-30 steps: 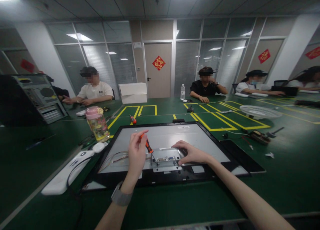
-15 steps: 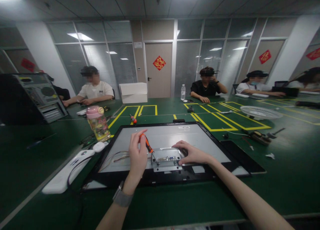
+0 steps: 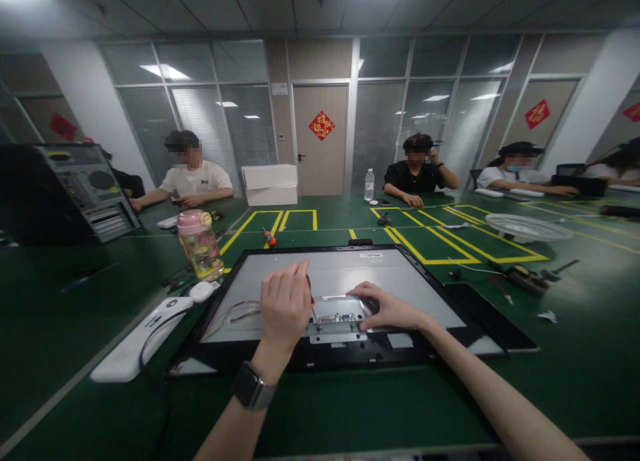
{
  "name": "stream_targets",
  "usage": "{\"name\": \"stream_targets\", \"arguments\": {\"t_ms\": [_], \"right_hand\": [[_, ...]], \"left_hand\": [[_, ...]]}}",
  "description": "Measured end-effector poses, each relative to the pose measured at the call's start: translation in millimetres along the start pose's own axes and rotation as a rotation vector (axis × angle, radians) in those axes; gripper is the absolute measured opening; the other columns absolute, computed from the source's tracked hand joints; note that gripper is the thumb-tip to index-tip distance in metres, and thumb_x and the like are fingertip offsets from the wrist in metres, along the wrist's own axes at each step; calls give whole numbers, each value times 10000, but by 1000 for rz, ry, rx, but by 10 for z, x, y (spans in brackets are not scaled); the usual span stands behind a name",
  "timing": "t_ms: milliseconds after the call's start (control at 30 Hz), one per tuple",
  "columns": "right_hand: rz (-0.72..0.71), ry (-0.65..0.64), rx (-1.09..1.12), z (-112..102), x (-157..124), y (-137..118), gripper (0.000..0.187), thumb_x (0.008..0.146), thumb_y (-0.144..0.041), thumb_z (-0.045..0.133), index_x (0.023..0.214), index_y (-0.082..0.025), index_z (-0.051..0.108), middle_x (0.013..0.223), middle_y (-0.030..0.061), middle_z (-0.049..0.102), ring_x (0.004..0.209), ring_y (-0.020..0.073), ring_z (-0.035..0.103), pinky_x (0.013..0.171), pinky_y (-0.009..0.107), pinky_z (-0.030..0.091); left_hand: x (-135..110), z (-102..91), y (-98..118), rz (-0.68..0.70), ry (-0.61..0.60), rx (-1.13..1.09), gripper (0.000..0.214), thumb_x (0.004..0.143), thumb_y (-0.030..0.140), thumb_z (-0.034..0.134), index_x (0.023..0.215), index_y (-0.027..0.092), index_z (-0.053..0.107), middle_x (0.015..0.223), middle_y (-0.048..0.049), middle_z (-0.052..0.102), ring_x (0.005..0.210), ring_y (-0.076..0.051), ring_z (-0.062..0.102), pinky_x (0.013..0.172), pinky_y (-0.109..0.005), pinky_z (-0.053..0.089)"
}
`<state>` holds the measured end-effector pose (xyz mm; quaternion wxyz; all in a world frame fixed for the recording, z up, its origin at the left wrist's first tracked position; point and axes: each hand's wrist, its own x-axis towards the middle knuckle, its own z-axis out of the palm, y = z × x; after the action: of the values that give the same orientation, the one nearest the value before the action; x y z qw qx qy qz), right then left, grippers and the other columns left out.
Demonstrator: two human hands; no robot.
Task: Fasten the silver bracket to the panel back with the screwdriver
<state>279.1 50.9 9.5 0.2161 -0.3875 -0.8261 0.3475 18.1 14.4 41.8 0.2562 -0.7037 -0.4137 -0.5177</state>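
Observation:
My left hand (image 3: 286, 304), a watch on its wrist, is wrapped round a screwdriver (image 3: 311, 293) with an orange and black handle, mostly hidden by the fingers. The screwdriver's shaft points down to the left end of a metal bracket (image 3: 340, 338) that carries a row of ports. Round the bracket's right end, my right hand (image 3: 390, 309) holds on with the thumb near and the fingers on the far edge. Beneath both lies a monitor panel (image 3: 325, 267), grey metal back up, with a black frame. Thin wires (image 3: 227, 312) run across its left side.
Left of the panel are a white power strip (image 3: 140, 341) and a pink-lidded bottle (image 3: 199, 244). A black phone-like slab (image 3: 493, 314) lies at right, a tool (image 3: 530, 274) beyond it. A computer case (image 3: 65, 194) stands far left. Several people sit across the green table (image 3: 400, 407).
My left hand has turned over and closed round the screwdriver's handle, which now stands more upright and shows less. My right hand keeps its place on the bracket.

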Motion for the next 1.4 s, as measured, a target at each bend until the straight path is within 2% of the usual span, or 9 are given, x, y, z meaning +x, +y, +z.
{"name": "stream_targets", "arguments": {"t_ms": [233,767,867,967,1067,1167,1267,1333,1400], "right_hand": [[-16,12,-14,18,13,71,761,648,-561,790,1301,-250,553,1256,75,474,1187,282,459,1063,419,365],[-14,9,-11,18,12,46,758,655,-583,773,1302,-258,551,1248,76,477,1170,288,467,1045,427,379],[-1,4,4,12,6,11,760,651,-575,777,1297,-240,557,1248,82,472,1171,292,466,1043,428,380],[19,-1,15,5,4,-16,767,647,-559,786,1295,-220,556,1260,91,459,1175,292,466,1043,424,381],[21,-6,12,-1,4,-24,770,646,-557,786,1297,-216,554,1263,92,456,1183,295,460,1048,421,378],[7,-10,6,-3,3,-17,765,652,-554,784,1302,-223,551,1265,88,461,1191,298,458,1053,420,373],[14,-7,2,-1,0,-5,764,655,-547,787,1307,-230,545,1279,87,458,1204,298,453,1066,424,361],[16,-2,-4,4,0,6,765,656,-551,786,1309,-235,544,1283,86,458,1214,297,446,1074,427,353],[8,4,-9,12,5,22,766,654,-561,783,1307,-238,546,1272,85,466,1210,296,448,1071,432,356]], "left_hand": [[-44,-8,38,14,-2,-31,334,834,324,658,1158,242,666,1049,-97,716,1006,-265,622,921,-390,343],[-66,15,52,9,-14,-56,350,854,278,632,1201,232,636,1078,-101,703,1025,-264,613,949,-403,346],[-29,8,77,-167,-45,-263,288,908,267,524,1164,210,644,1099,-107,674,1039,-252,595,939,-397,384],[37,16,73,-497,-82,-654,299,942,279,417,1083,200,669,1097,-93,664,1039,-221,607,911,-353,446],[88,48,21,-817,-98,-968,289,891,317,498,1070,181,679,1045,-88,694,965,-204,650,883,-334,478],[100,77,-37,-971,-82,-1117,338,845,332,560,1116,158,661,1062,-108,699,939,-198,667,862,-328,495],[84,67,-54,-876,-98,-1017,332,872,310,527,1135,147,648,1061,-119,700,928,-199,670,837,-329,503],[71,30,-29,-615,-92,-759,286,899,277,504,1111,166,661,1027,-109,702,926,-200,657,827,-330,495],[65,-23,22,-210,-37,-405,239,892,235,544,1087,188,675,974,-95,701,908,-206,637,820,-337,474]]}}
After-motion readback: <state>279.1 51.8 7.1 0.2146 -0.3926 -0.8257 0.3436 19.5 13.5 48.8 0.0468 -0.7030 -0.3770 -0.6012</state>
